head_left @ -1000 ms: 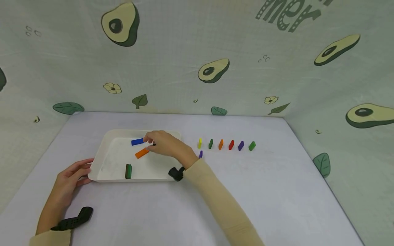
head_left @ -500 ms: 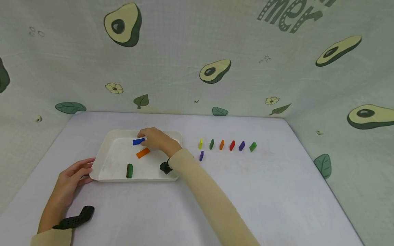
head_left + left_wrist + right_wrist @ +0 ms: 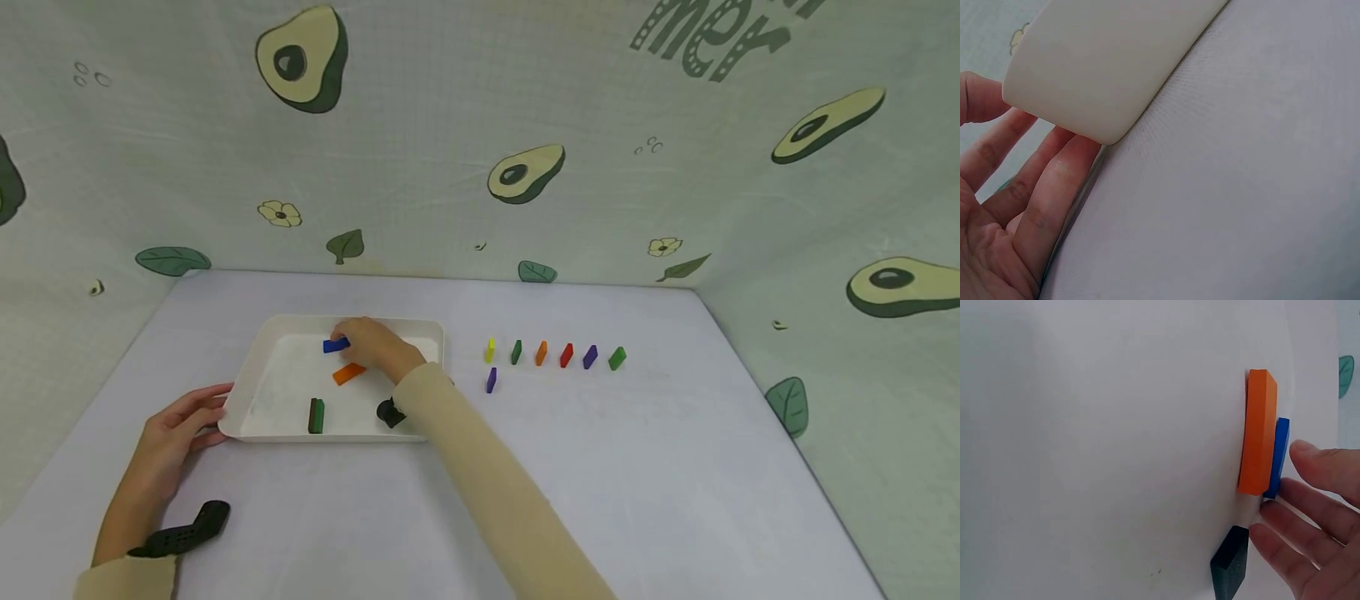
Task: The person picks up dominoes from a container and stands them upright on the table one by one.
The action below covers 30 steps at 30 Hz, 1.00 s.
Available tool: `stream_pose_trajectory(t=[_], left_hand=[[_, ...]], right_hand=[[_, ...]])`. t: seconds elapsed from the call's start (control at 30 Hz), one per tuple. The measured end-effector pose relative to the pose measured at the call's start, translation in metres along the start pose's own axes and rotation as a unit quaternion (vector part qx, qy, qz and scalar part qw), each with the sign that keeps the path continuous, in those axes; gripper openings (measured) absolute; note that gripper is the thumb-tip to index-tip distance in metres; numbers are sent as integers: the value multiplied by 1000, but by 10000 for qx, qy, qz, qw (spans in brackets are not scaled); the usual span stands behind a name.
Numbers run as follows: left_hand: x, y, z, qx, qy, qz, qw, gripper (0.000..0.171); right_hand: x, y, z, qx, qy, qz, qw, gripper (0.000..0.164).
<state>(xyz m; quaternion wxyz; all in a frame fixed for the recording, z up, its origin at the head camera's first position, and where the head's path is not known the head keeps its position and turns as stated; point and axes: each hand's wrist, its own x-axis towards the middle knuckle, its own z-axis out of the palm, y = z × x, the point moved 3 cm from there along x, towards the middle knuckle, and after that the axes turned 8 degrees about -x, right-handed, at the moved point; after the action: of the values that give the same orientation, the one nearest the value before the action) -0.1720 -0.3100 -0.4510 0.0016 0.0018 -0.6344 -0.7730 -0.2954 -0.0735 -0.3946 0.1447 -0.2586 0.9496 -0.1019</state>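
At the white tray's (image 3: 277, 383) near left corner, my left hand (image 3: 176, 433) holds the edge; in the left wrist view its fingers lie against the corner, some reaching under it. My right hand (image 3: 371, 343) is inside the tray, over the right end of a blue domino block (image 3: 332, 346). In the right wrist view, its thumb is slightly apart from the blue block and the fingertips are near the block's end. An orange domino block (image 3: 347, 374) lies nearer. Close to the fingertips is a dark domino block (image 3: 1230, 562), hidden from the head view.
Near the tray's front wall lie a green block (image 3: 319, 417) and a brown block (image 3: 312, 415), side by side. Right of the tray, several coloured dominoes stand in a row, including a red one (image 3: 566, 356). A purple domino (image 3: 491, 381) stands in front of the row.
My right hand has shifted left in the tray, and its fingers have come lower over the blue block. The left hand stays at the tray corner.
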Motion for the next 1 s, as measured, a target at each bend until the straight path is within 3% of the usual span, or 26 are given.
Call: stream_pose_trajectory(t=[0.27, 0.5, 0.83, 1.0], left_hand=[[2, -1, 1, 82, -83, 165, 9998, 28], [2, -2, 0, 27, -74, 128, 9999, 27], [2, -3, -1, 44, -52, 172, 9998, 27], [2, -3, 0, 31, -65, 168, 9998, 28]], right_hand=[[4, 0, 5, -186, 109, 82, 9997, 30], [6, 1, 5, -920, 261, 68, 9954, 13], [9, -3, 5, -1519, 9, 408, 9876, 10], [7, -4, 3, -1440, -68, 455, 9885, 10]])
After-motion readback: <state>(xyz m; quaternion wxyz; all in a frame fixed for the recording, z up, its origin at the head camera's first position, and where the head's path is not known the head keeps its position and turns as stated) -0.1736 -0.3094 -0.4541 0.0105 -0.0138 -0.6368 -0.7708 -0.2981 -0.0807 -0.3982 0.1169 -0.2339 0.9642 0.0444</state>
